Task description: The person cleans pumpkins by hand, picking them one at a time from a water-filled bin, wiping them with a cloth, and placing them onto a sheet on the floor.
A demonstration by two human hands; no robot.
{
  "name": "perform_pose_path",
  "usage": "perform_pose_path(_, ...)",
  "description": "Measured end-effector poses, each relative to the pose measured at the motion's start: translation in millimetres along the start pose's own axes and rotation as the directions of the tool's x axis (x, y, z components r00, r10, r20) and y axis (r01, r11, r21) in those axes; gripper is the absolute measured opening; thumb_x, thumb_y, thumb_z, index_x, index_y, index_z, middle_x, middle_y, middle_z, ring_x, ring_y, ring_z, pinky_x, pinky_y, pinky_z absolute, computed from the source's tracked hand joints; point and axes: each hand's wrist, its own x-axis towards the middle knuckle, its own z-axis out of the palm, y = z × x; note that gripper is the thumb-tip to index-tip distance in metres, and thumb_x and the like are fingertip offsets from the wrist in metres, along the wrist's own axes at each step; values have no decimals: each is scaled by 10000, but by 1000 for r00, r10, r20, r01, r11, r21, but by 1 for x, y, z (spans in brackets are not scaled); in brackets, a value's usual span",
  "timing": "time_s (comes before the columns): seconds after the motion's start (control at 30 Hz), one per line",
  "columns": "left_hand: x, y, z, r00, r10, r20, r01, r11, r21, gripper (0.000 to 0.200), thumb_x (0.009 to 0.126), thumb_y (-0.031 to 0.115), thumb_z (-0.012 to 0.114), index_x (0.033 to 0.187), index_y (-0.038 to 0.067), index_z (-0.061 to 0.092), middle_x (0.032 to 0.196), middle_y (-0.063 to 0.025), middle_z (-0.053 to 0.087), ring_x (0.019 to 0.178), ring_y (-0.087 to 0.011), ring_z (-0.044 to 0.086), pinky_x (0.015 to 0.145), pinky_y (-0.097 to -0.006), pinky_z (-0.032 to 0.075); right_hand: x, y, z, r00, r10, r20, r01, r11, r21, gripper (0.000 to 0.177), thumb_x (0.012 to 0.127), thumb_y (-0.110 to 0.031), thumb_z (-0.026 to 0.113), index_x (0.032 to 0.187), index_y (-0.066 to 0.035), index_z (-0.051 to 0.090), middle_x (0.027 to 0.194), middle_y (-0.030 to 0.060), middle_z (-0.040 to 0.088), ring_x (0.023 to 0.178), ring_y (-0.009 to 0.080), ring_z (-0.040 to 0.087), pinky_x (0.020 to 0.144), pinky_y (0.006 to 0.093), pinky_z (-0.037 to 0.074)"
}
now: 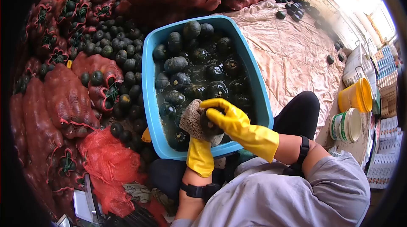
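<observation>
Both of my hands wear yellow rubber gloves and meet over the near end of a blue tub of water. My right hand has its fingers curled over a small dark green squash. My left hand supports the same squash from the left through a brown terry cloth; its fingers are hidden in the cloth. Several more wet, dark green squashes float or lie in the tub, some partly under water.
Loose squashes pile up left of the tub, among red mesh sacks full of them. A red net bag lies nearer. On the right are a pinkish ground sheet, a yellow bucket and a white bucket.
</observation>
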Motion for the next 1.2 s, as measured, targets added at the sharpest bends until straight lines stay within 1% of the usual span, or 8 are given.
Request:
perform_pose_path(0.33,-5,21,35,967,87,-239,9,927,375,213,920,202,694,1082,65,680,999,-104,708,939,-206,701,900,-376,571,6,-60,-24,854,460,244,-273,794,-543,625,935,-255,782,1475,-80,522,1395,191,617,1350,322,580,1099,425,502)
perform_pose_path(0.4,-6,19,26,854,436,285,-248,-140,959,193,925,167,697,1082,55,678,1090,-100,715,1000,-191,704,869,-364,587,5,7,-25,902,400,162,-400,916,-39,663,946,-377,779,1485,-92,518,1359,146,640,1259,265,620,1057,395,517)
perform_pose_path(0.47,5,-14,23,859,434,-272,-347,883,315,248,943,134,668,1177,50,669,1179,-81,712,1062,-203,694,928,-371,580,-4,21,9,882,415,-223,-376,905,196,654,956,-397,786,1477,-96,531,1349,140,640,1254,243,605,1088,402,492)
perform_pose_path(0.6,-23,-3,50,692,493,526,-117,-643,757,335,887,160,728,1204,62,683,1194,-161,735,1139,-330,709,1013,-425,552,3,12,-28,970,-159,184,243,693,-679,788,803,-198,888,1491,-64,529,1402,267,601,1318,443,570,1132,463,471)
perform_pose_path(0.77,-13,9,47,794,503,342,-292,-178,940,247,914,181,713,1129,66,673,1089,-139,723,1039,-280,717,931,-393,580,-7,-6,-15,892,408,193,-452,795,404,607,981,-311,785,1496,-115,531,1335,130,656,1230,198,628,1058,358,518)
perform_pose_path(0.9,-5,-14,56,822,567,-49,-162,317,935,290,939,153,673,1198,24,651,1157,-137,679,1094,-289,685,994,-392,553,-6,41,-2,986,72,-150,-77,997,-26,590,932,-216,828,1449,-96,572,1351,146,639,1201,260,644,1066,387,515)
perform_pose_path(0.97,-11,-10,31,722,555,413,-113,-494,862,278,950,66,605,1224,24,636,1149,-144,678,1089,-299,686,990,-387,555,-5,14,-20,939,-282,198,342,700,-626,657,889,-145,831,1476,-76,545,1344,166,628,1274,289,595,1114,399,462)
perform_pose_path(1.2,5,-11,17,877,464,-127,-303,737,605,339,986,145,672,1302,43,606,1209,-97,700,1096,-235,689,990,-373,571,13,17,-20,991,132,14,-128,980,-149,596,968,-282,756,1477,-59,540,1339,193,619,1233,308,614,1079,411,489)
